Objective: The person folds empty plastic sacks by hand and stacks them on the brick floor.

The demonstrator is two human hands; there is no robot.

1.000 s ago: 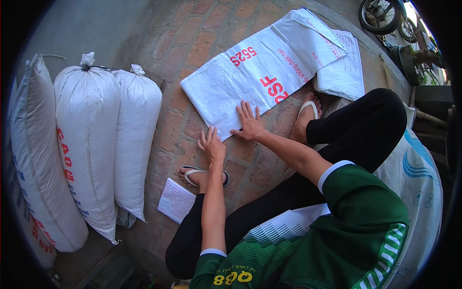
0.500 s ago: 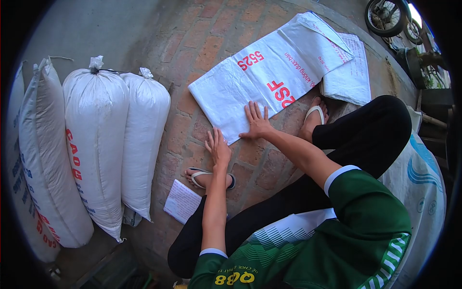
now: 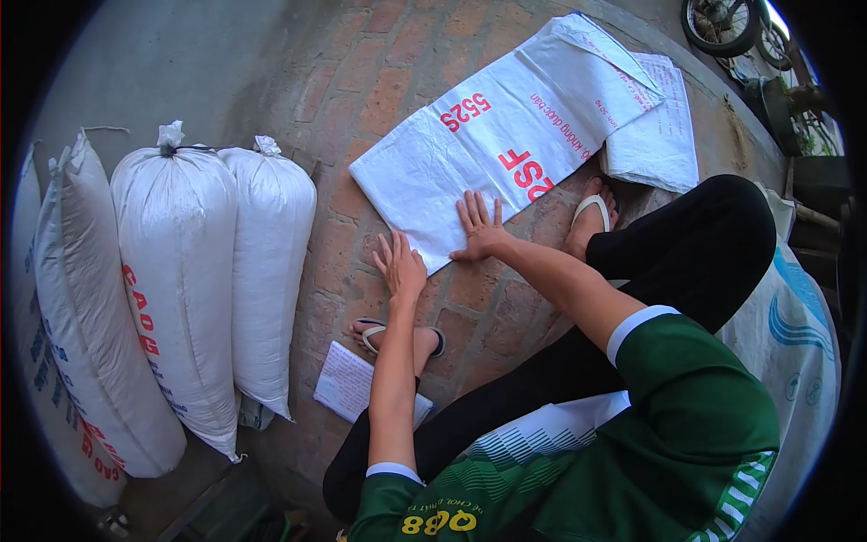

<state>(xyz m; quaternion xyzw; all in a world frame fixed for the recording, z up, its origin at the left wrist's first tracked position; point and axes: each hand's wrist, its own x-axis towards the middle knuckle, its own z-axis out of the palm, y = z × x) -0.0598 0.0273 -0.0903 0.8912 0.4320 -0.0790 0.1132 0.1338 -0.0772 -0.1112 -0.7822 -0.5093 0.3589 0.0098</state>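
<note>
- The right hand [image 3: 481,230] lies palm down on the flat white woven sack [image 3: 506,135], its fingers spread, near the sack's lower corner.
- The left hand [image 3: 399,266] is at that same corner, fingers extended and slightly apart, the fingertips at the sack's edge; whether they press on it or pinch it, I cannot tell.
- The woven sack lies on the brick floor [image 3: 339,244] in front of the person, slanting up to the right, with red print on its upper face and its far end folded over.
- That far end overlaps a stack of folded white pieces [image 3: 652,149] bearing small red print.
- The right foot [image 3: 591,221], in a white-strapped flip-flop, rests between the woven sack and the person's bent right knee.
- The left foot [image 3: 402,343], in a similar flip-flop, is partly hidden by the left forearm.
- Just beside the left leg, a small folded white piece [image 3: 348,381] with red print lies on the bricks.
- Further left, four filled white sacks [image 3: 176,289] stand side by side; the two nearest the person are gathered and tied at the top.
- At the right, behind the person, is a large white bag [image 3: 787,334] with blue wavy print.
- At the upper right stands a spoked wheel [image 3: 721,23].
</note>
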